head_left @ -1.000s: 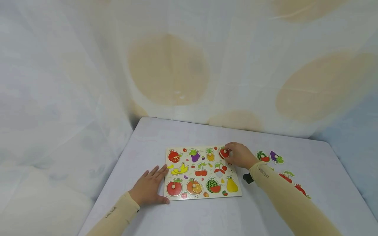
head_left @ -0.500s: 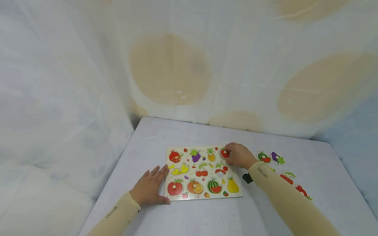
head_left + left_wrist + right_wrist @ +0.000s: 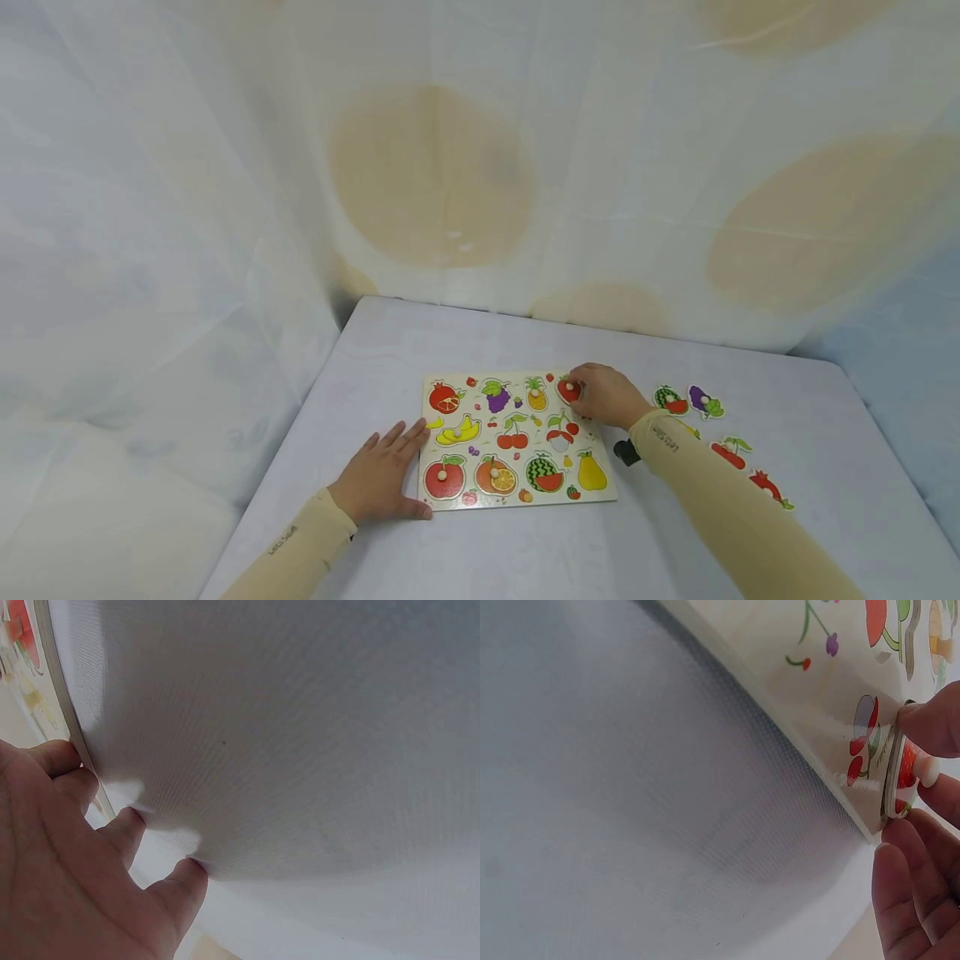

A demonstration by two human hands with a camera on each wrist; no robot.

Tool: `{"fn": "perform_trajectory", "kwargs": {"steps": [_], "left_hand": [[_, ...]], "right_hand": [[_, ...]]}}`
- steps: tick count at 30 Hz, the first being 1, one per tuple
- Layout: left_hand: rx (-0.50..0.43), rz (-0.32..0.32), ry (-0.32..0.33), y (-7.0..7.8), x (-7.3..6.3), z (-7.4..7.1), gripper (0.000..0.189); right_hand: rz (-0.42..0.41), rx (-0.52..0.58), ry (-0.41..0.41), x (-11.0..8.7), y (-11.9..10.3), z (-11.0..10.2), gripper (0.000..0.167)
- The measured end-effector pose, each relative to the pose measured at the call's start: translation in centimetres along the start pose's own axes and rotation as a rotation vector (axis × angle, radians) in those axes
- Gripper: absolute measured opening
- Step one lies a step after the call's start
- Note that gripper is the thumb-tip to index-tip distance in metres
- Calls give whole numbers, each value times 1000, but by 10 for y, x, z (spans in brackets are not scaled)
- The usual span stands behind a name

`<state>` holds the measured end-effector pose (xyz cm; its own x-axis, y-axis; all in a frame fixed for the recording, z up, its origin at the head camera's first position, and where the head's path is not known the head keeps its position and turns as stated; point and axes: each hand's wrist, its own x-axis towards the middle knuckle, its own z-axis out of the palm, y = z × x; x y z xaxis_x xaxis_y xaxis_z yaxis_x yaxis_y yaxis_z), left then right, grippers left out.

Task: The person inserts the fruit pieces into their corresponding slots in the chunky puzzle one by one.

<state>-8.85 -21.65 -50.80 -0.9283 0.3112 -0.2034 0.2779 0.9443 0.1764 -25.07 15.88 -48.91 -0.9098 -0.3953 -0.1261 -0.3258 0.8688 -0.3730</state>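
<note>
A wooden fruit puzzle board [image 3: 477,452] lies on the table with several knobbed pieces in its recesses. At its far right corner my right hand [image 3: 611,395] holds a red strawberry puzzle piece [image 3: 568,390]. In the right wrist view the thumb is at one edge of the strawberry piece [image 3: 907,766], with fingers by its pale knob and opposite edge. The piece sits at its recess; whether it lies fully flat I cannot tell. My left hand [image 3: 381,473] rests at the board's left edge, fingers spread, some fingertips touching the edge and others on the cloth.
Right of the board lie loose watermelon [image 3: 671,400], grape [image 3: 706,402], cherry [image 3: 731,452] and pomegranate [image 3: 769,488] pieces. A yellow piece [image 3: 692,430] is partly hidden by the right sleeve. A white cloth covers the table [image 3: 480,554]; patterned curtains [image 3: 600,167] hang behind.
The strawberry piece has shifted slightly in my right hand, and the white gap seen beside it earlier has closed up. My left hand stays against the board.
</note>
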Motion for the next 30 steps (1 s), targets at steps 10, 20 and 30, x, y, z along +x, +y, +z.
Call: {"fn": "perform_trajectory", "kwargs": {"steps": [10, 20, 30], "left_hand": [[-10, 4, 0, 3, -1, -6, 119], [-15, 2, -6, 3, -1, -5, 119], [-18, -13, -14, 5, -3, -7, 118]], "right_hand": [[-9, -1, 2, 2, 4, 0, 43], [3, 1, -7, 2, 4, 1, 42], [-14, -25, -18, 3, 4, 1, 38]]}}
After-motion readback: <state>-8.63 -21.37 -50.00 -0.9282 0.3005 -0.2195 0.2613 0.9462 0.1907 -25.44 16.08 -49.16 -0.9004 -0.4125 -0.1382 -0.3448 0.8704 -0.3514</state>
